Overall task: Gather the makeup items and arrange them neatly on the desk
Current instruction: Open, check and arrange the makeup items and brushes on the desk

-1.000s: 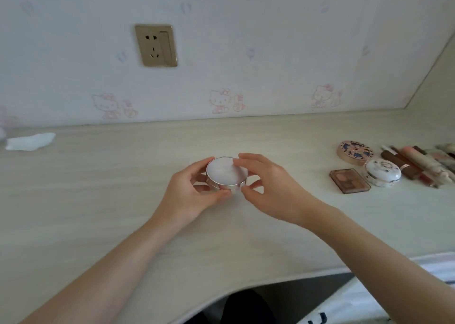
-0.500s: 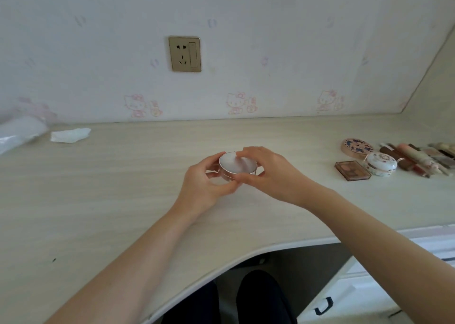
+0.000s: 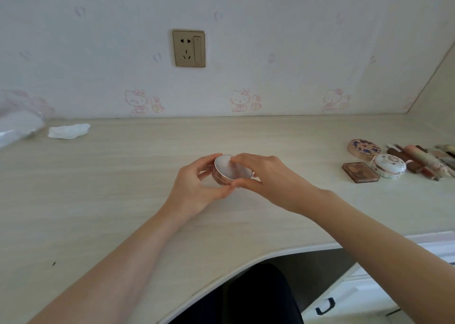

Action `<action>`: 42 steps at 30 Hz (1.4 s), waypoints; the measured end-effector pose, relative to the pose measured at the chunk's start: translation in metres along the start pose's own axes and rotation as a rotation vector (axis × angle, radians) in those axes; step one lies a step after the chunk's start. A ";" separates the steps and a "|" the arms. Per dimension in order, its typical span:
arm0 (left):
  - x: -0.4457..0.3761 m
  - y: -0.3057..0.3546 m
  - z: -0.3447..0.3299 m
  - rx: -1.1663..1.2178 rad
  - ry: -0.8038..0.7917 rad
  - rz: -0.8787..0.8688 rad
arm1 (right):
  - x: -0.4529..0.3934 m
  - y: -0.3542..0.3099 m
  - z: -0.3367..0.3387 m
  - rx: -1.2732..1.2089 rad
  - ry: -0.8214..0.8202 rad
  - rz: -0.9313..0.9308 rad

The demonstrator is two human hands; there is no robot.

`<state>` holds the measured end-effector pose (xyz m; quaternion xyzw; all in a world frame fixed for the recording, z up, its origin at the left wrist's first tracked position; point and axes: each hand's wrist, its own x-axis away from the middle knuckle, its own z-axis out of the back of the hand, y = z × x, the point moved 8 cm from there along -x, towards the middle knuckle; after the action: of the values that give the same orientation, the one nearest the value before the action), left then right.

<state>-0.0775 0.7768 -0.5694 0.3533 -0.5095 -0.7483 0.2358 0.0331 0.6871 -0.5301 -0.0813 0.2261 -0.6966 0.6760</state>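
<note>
Round compact (image 3: 231, 169) sits mid-table, held between both hands, tilted with its lid facing the camera. The other makeup lies well apart to the right: patterned compact (image 3: 364, 146), white jar (image 3: 389, 165), brown palette (image 3: 360, 172), row of tubes (image 3: 423, 161). So the right hand (image 3: 268, 178) is on the nearer side for carrying it over. Left hand (image 3: 194, 185) curls round the compact's left edge; right hand pinches it, fingers on the lid, thumb below. Table (image 3: 123, 188) otherwise carries a tissue (image 3: 69, 131) far left.

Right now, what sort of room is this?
Probably a bedroom with a dressing desk: cartoon-cat wallpaper, a pale wooden desk, and makeup laid out at the right, such as a floral compact and an eyeshadow palette.
</note>
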 end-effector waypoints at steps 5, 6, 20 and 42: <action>0.000 -0.004 0.004 0.041 0.022 0.019 | -0.004 -0.002 -0.004 0.010 -0.050 0.003; 0.000 -0.005 0.004 0.048 0.026 0.020 | -0.005 -0.002 -0.005 0.008 -0.058 -0.002; 0.002 -0.002 0.002 0.113 -0.024 0.069 | -0.024 -0.008 -0.006 0.063 -0.289 0.002; 0.002 -0.012 0.003 0.164 -0.027 0.142 | -0.029 -0.010 0.014 -0.120 -0.209 -0.045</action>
<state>-0.0814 0.7817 -0.5802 0.3243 -0.5957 -0.6903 0.2519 0.0317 0.7121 -0.5077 -0.1987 0.1937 -0.6845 0.6741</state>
